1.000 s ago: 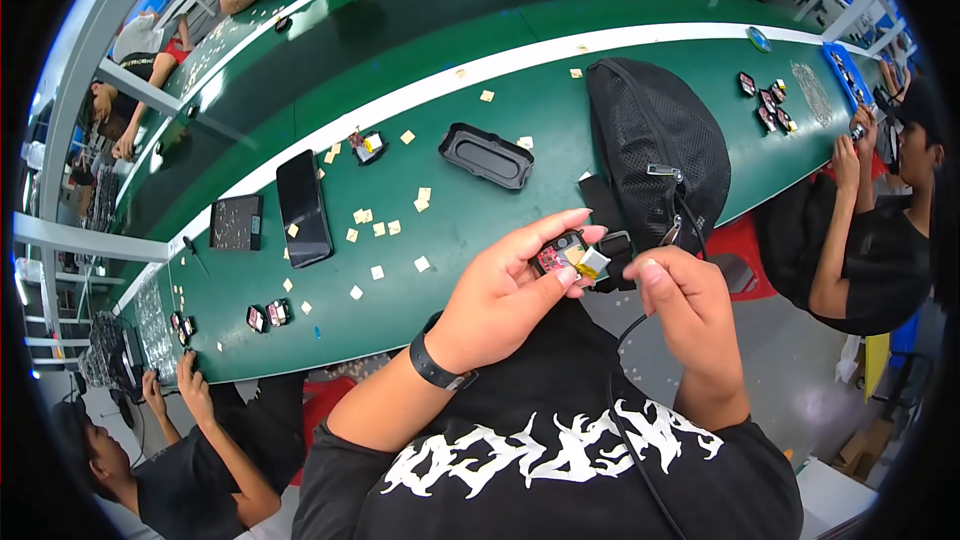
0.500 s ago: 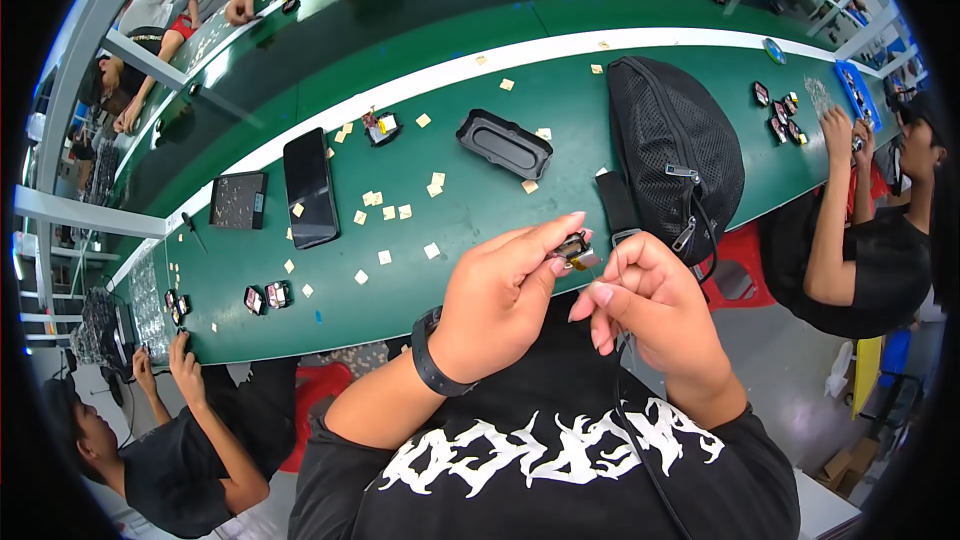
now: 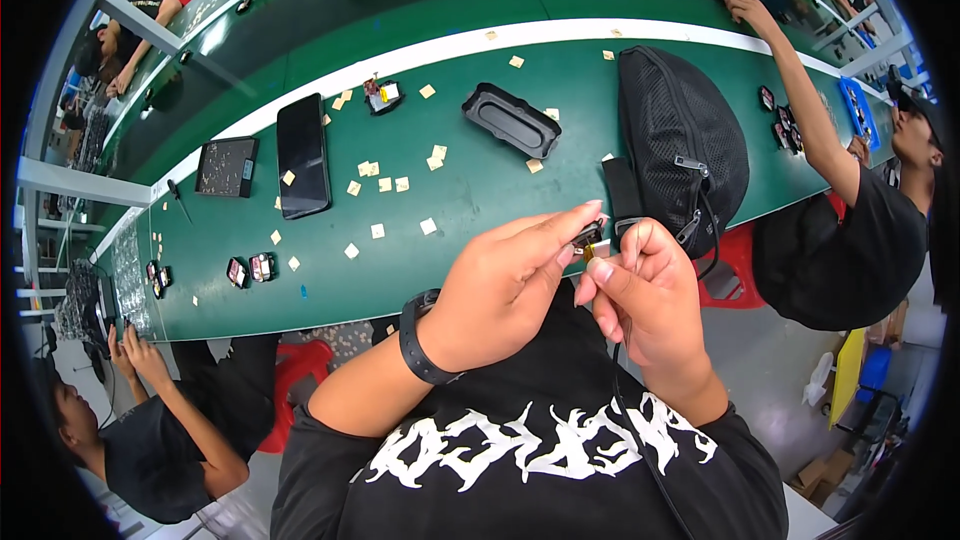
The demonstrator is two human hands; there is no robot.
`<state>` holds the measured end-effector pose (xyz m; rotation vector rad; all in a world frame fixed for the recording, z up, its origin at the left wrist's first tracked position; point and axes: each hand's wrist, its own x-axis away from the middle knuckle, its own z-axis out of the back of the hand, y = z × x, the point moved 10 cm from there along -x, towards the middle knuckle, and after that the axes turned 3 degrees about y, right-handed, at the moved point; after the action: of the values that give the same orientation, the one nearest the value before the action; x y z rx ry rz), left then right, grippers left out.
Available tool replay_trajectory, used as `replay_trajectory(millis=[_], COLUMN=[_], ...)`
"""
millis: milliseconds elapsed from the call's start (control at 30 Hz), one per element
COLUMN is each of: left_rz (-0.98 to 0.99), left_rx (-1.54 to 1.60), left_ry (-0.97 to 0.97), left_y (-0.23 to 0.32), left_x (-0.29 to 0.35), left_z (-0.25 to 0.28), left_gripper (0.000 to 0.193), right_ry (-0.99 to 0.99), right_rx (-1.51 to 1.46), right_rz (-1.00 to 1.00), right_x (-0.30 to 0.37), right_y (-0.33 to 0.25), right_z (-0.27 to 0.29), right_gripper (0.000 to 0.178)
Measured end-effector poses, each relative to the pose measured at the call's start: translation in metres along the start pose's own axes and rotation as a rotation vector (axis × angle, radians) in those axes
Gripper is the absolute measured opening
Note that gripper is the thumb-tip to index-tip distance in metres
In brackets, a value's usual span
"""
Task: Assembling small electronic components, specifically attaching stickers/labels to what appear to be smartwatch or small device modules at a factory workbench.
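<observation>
In front of my chest, my left hand [image 3: 505, 285] grips a small black electronic assembly [image 3: 590, 236] between thumb and fingers. A silver and yellow part shows on its near side. My right hand [image 3: 650, 290] is closed in a pinch right beside it, its thumb and fingertip at the yellow part. A thin grey strand or slim tool shows along the right fingers; its kind is too fine to make out. Both hands are just over the near edge of the green table [image 3: 400, 270].
A black mesh bag [image 3: 680, 140] lies beyond my right hand. Farther off are a black plastic tray [image 3: 510, 120], a phone [image 3: 303, 155], a dark flat box [image 3: 227, 168], another small assembly [image 3: 382, 95] and scattered pale squares [image 3: 378, 231]. Co-workers sit on both sides.
My right fingers have closed in on the assembly, and the assembly has tilted. The co-worker at right has stretched an arm out to the far belt. The view has shifted slightly.
</observation>
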<state>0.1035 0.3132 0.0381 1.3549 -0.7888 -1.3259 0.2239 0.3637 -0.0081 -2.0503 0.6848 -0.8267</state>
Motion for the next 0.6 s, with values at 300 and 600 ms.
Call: replay_trajectory(millis=[300, 600], left_rz=[0.191, 0.162], left_rx=[0.19, 0.179], left_ry=[-0.012, -0.041], left_y=[-0.007, -0.002], left_x=[0.008, 0.01], left_z=[0.007, 0.004], left_gripper=[0.043, 0.044], right_ry=[-0.063, 0.085], right_rx=[0.17, 0.443], right_rz=[0.23, 0.281], right_x=[0.012, 0.008], right_y=[-0.015, -0.024], right_z=[-0.001, -0.001], right_gripper=[0.022, 0.017])
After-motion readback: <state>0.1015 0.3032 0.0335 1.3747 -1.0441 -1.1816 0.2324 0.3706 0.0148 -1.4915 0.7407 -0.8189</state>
